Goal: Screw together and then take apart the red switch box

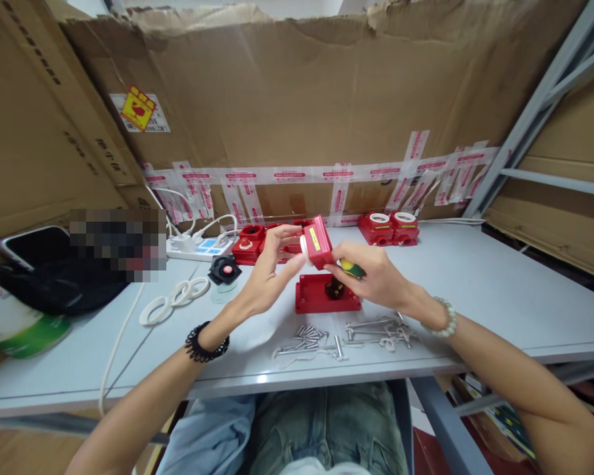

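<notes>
Above the table, a red housing (319,243) with a yellow label and a white ring is held tilted. The fingers and thumb of my left hand (276,274) are around its white-ring end. My right hand (376,269) is closed on a yellow-and-green handle, which looks like a screwdriver (352,267); its tip is hidden. My right fingertips are at the housing's right edge. Below both hands lies a red base (311,300) with a black knob-like part (334,288) on it. Loose screws (309,338) lie in front of the base.
Metal rods and fittings (381,330) lie near the front edge. White rings (157,310) and a black part with a red centre (224,269) are on the left. Behind stand red housings (379,231) and a power strip (205,247); cardboard (297,99) walls the back.
</notes>
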`<state>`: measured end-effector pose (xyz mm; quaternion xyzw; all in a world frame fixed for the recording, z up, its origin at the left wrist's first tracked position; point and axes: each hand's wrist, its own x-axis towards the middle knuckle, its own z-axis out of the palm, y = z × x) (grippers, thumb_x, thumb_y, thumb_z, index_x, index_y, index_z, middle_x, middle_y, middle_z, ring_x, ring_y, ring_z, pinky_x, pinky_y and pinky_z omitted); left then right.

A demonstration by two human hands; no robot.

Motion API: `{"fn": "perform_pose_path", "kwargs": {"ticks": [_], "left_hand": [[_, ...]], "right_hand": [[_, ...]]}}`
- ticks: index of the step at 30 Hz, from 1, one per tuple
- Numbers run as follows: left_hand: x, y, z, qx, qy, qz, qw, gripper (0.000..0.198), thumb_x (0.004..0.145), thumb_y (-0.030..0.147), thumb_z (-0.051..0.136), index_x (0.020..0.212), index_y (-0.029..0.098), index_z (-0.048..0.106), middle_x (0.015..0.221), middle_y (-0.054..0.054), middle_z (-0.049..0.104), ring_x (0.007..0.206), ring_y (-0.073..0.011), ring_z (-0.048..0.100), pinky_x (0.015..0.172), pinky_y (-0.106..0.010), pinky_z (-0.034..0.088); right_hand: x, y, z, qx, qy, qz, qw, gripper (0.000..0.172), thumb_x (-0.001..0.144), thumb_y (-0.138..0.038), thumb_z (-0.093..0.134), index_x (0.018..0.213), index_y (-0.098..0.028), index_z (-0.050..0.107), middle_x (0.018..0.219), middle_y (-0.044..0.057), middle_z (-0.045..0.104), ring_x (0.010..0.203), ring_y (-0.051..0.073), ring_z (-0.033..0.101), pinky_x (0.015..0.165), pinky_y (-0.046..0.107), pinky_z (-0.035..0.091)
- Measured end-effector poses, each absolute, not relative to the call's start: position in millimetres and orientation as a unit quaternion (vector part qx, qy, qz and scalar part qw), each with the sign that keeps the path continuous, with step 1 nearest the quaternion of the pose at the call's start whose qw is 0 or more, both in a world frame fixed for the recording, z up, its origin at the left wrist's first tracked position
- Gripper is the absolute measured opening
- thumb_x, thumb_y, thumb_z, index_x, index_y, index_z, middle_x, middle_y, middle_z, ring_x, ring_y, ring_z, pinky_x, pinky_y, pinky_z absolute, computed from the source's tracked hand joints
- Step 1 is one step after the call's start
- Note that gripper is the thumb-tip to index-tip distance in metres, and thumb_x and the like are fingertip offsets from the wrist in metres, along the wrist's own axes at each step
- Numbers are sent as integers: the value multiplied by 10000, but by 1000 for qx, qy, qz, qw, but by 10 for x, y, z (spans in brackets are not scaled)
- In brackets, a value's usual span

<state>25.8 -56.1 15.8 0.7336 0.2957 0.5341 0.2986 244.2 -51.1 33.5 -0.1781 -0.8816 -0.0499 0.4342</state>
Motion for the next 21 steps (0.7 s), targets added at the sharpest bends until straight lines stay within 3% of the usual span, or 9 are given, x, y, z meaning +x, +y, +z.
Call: {"fn": "perform_pose_path", "kwargs": {"ticks": [2, 5, 11, 14, 17, 21], "left_hand": [[252, -593, 163, 778, 257, 503, 274, 541, 856, 327, 679, 1318, 279, 402, 1473, -100, 412, 1292, -254, 482, 991, -400, 477], [255, -600, 159, 799, 257, 479, 257, 625, 800, 231, 730, 1327, 291, 399, 1430, -101, 440, 1203, -238, 542, 924, -362, 504], [268, -581, 169, 752, 303, 501, 303, 629, 806, 245, 720, 1318, 237, 356, 1084, -58, 598, 921, -166, 622, 779, -298, 493], [278, -590, 187, 744, 320, 490, 322, 563, 814, 272, 709, 1280, 216, 398, 1076, -60, 607, 900, -159, 611, 787, -299, 473], [306, -570, 189, 697, 329, 502, 393, 389, 837, 318, 647, 1160, 194, 470, 948, -33, 628, 796, -143, 597, 739, -287, 458], [348, -538, 224, 586, 319, 478, 571, 220, 809, 393, 548, 823, 177, 506, 646, 22, 550, 570, -106, 501, 579, -237, 399]], "right_hand": [[2447, -513, 356, -189, -874, -32, 446, 60, 911, -183, 583, 857, -157, 584, 733, 0, 620, 606, 81, 512, 561, 202, 415], [2454, -520, 376, -208, -864, -11, 459, 84, 910, -218, 603, 854, -156, 597, 736, 0, 642, 593, 76, 519, 563, 199, 421], [2456, -515, 354, -215, -859, -1, 465, 72, 899, -220, 624, 890, -149, 612, 766, 9, 675, 619, 79, 558, 594, 198, 444], [2445, -509, 339, -212, -857, -1, 469, 85, 897, -223, 629, 876, -144, 604, 737, 0, 655, 593, 70, 530, 572, 190, 432], [2434, -497, 316, -188, -869, -20, 456, 61, 911, -198, 601, 884, -143, 596, 746, 6, 643, 606, 76, 534, 578, 198, 439], [2421, -496, 281, -145, -894, -129, 403, 97, 943, -170, 525, 881, -147, 596, 774, 45, 651, 669, 118, 566, 583, 238, 439]]}}
